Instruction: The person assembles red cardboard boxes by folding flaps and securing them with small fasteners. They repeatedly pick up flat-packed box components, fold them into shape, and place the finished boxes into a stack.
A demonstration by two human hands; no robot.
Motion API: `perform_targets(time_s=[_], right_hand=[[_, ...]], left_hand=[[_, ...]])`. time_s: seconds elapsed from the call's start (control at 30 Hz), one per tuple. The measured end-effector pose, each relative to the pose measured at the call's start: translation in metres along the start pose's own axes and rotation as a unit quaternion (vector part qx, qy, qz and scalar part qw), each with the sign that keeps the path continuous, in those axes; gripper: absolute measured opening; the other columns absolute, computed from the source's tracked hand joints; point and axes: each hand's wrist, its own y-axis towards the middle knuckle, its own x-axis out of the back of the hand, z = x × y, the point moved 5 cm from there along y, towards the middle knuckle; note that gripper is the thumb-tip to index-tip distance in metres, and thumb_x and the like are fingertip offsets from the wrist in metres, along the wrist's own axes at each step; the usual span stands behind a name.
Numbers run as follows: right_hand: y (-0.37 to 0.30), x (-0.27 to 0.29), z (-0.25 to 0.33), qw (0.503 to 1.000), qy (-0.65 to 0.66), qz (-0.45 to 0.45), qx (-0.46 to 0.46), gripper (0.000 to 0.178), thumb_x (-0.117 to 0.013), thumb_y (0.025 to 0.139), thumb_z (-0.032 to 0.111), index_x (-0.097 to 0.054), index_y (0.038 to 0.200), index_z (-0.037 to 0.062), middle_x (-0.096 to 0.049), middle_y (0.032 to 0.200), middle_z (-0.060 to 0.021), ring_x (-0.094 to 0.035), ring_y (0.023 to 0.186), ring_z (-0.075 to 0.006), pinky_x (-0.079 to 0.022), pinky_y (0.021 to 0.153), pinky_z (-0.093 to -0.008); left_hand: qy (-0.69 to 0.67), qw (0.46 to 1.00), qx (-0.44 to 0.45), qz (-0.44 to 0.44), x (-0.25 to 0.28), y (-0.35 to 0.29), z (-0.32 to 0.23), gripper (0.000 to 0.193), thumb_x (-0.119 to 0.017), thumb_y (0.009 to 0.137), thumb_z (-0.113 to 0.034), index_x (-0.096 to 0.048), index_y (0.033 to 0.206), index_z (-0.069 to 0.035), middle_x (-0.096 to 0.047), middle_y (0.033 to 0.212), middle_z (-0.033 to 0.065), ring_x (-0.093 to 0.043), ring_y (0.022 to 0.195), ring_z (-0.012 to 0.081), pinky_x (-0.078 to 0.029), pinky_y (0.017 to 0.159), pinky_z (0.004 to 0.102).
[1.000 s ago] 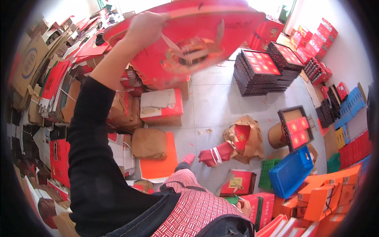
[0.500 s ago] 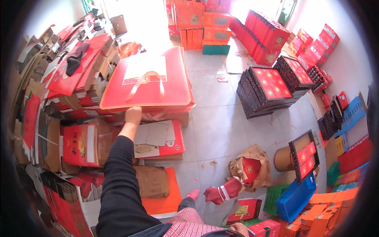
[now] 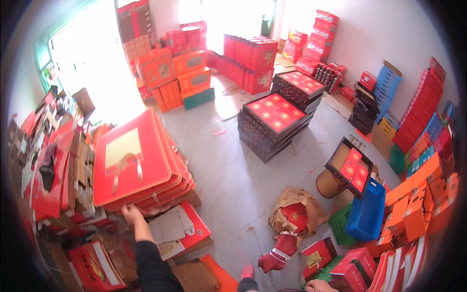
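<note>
My left hand [image 3: 132,215] reaches out in a dark sleeve to the near edge of a stack of large flat red gift bags. Its fingers are closed on that edge. The top red gift bag [image 3: 154,174] carries a pale panel and a ribbon handle. Only a small part of my right hand [image 3: 321,286] shows at the lower edge, near a red box [image 3: 354,267]; its fingers are hidden. Just below the stack lies a red printed sheet [image 3: 199,228] with grey card pieces on top.
Black trays of red packets [image 3: 275,113] stand stacked on the floor. A tilted tray [image 3: 335,165] rests on a brown drum [image 3: 327,185] beside a blue crate [image 3: 362,214]. An open paper sack [image 3: 311,204] sits nearer. Piled cardboard [image 3: 63,170] lines the left; orange boxes [image 3: 413,219] the right.
The view has swung to the right, so the stack appears further left and lower. My left hand stays at the stack's near edge. More of the right side's boxes show.
</note>
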Motion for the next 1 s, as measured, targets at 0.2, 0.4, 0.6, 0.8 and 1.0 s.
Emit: perform_targets(time_s=[0.2,0.4,0.6,0.8,1.0], right_hand=[[-0.049,-0.011,-0.019,0.989,0.07,-0.094,-0.09,0.026,-0.055,0.079,0.028,-0.064,0.084,0.0042,-0.064,0.082,-0.0148,-0.063,0.078,-0.0275,-0.048,0.07,-0.0356],[-0.159,-0.062,-0.105,0.939,0.103,-0.279,-0.172,0.015,-0.052,0.072,0.017,-0.057,0.066,0.0045,-0.057,0.065,-0.0191,-0.055,0.059,-0.035,-0.043,0.054,-0.0456],[-0.295,-0.077,-0.206,0.817,0.188,-0.424,-0.343,0.011,-0.061,0.073,0.015,-0.061,0.069,0.0047,-0.062,0.065,-0.0103,-0.062,0.063,-0.0235,-0.047,0.058,-0.0332],[-0.297,-0.142,-0.366,0.655,0.382,-0.523,-0.389,0.017,-0.061,0.077,0.017,-0.061,0.069,0.0021,-0.061,0.058,-0.0057,-0.057,0.052,-0.0129,-0.044,0.051,-0.0278],[-0.28,-0.202,-0.5,0.622,0.372,-0.503,-0.472,0.014,-0.06,0.078,0.012,-0.06,0.068,0.002,-0.059,0.058,-0.0051,-0.057,0.053,-0.0146,-0.045,0.051,-0.0266]], left_hand=[[0.064,0.898,0.152,0.408,-0.009,-0.316,-0.012,0.021,-0.047,0.081,-0.012,-0.059,0.094,-0.001,-0.062,0.089,0.0104,-0.059,0.076,0.0212,-0.047,0.063,0.0348],[-0.028,0.365,-0.206,0.908,0.19,-0.638,-0.078,0.028,-0.056,0.081,-0.014,-0.059,0.107,-0.005,-0.061,0.104,0.0172,-0.057,0.1,0.0302,-0.045,0.084,0.0363],[0.136,0.217,-0.309,0.916,0.222,-0.7,-0.092,0.027,-0.054,0.079,-0.012,-0.06,0.106,-0.007,-0.064,0.093,0.018,-0.062,0.087,0.0315,-0.049,0.075,0.0369],[0.39,0.421,-0.171,0.801,0.192,-0.642,-0.012,0.018,-0.055,0.08,-0.011,-0.062,0.091,0.0,-0.06,0.064,0.0057,-0.057,0.058,0.0148,-0.045,0.053,0.027],[0.323,0.411,-0.242,0.817,0.27,-0.737,-0.038,0.016,-0.054,0.081,-0.008,-0.062,0.093,0.001,-0.061,0.076,0.0061,-0.058,0.07,0.0128,-0.046,0.063,0.0243]])
